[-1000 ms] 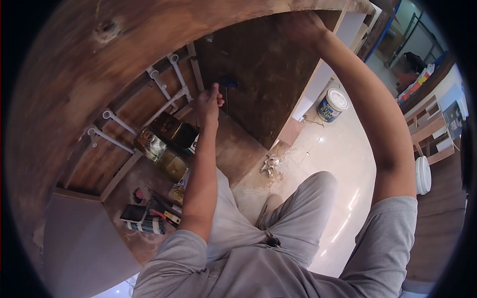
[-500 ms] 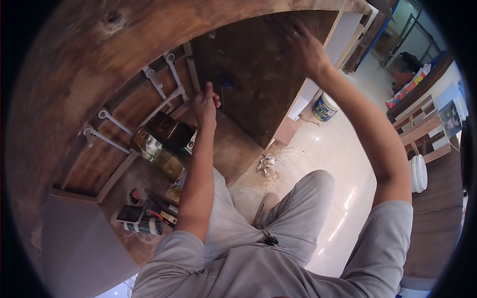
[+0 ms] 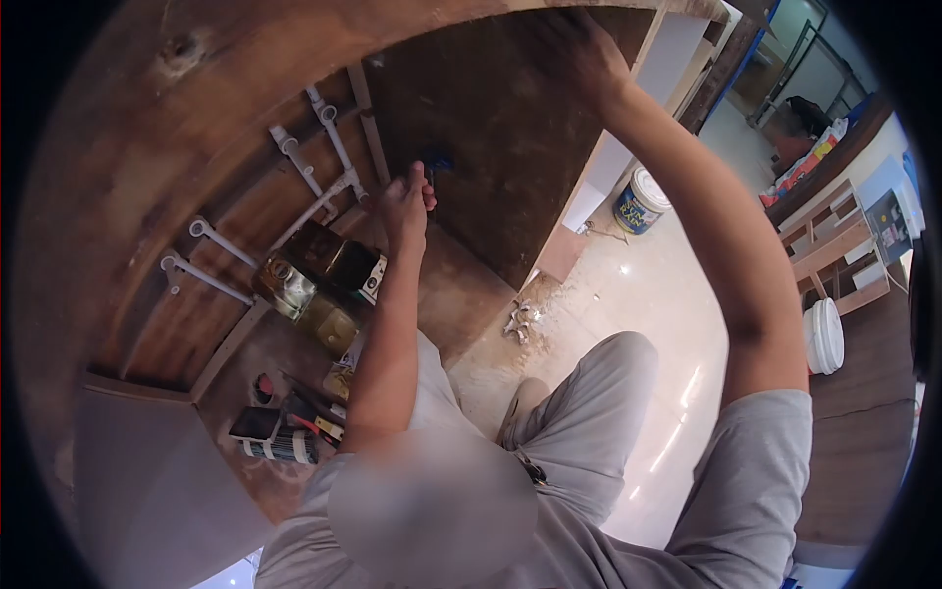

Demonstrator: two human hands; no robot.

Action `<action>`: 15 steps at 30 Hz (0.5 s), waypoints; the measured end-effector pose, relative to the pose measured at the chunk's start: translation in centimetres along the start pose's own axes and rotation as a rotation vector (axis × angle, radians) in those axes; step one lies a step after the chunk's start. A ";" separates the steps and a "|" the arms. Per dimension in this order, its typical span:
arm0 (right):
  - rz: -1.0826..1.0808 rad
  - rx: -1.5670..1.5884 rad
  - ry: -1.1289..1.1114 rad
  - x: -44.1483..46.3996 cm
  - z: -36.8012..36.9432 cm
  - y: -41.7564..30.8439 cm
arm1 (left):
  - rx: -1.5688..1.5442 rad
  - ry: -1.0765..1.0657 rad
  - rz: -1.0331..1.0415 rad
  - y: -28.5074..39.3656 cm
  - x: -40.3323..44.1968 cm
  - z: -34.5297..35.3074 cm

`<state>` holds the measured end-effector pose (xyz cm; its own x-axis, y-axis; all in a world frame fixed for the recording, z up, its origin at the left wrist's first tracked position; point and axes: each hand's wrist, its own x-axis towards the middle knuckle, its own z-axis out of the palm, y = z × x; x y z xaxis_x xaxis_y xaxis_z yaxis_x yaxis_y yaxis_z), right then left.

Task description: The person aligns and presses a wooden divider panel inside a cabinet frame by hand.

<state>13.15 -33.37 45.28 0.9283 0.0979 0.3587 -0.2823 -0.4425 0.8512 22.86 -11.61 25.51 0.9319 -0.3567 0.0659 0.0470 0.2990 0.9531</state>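
Observation:
My right hand [image 3: 579, 61] is up at the dark brown panel [image 3: 491, 118], near its top. Its fingers look stretched out along the surface, though they are blurred and in shadow, and whatever is under the palm is hidden. Lower down, my left hand [image 3: 404, 211] is closed with the thumb up, in front of the panel's left edge. I cannot make out what is inside its fingers, if anything. Just beyond the thumb is a small blue object [image 3: 438, 162] with a thin shaft below it.
White pipes [image 3: 329, 201] run along the left wall. Metal tins [image 3: 289, 280], a dark tray [image 3: 257, 423] and hand tools sit on the brown base. A wooden edge [image 3: 177, 147] curves overhead. A paint bucket [image 3: 643, 201] and crumpled scrap [image 3: 523, 319] are on the floor.
My right hand has moved a little left and up along the panel. My left hand stays nearly in place, still closed. The view has shifted slightly.

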 end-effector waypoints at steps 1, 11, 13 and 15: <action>0.061 0.011 0.023 0.4 0.3 -0.5 | -0.004 0.006 -0.006 -0.1 -0.2 0.2; 0.205 -0.176 -0.001 -1.3 -2.9 -3.5 | -0.021 0.024 -0.030 -0.8 0.6 -1.9; 0.188 -0.243 -0.033 -2.5 -3.9 -3.8 | -0.026 0.018 -0.029 -0.6 0.5 -2.3; 0.146 -0.076 -0.108 -3.5 -4.6 -4.1 | -0.018 0.021 -0.014 -0.3 0.4 -2.6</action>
<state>9.99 -27.78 42.30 0.8954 -0.0603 0.4412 -0.4298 -0.3759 0.8210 24.18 -9.52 24.43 0.9384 -0.3424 0.0459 0.0668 0.3102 0.9483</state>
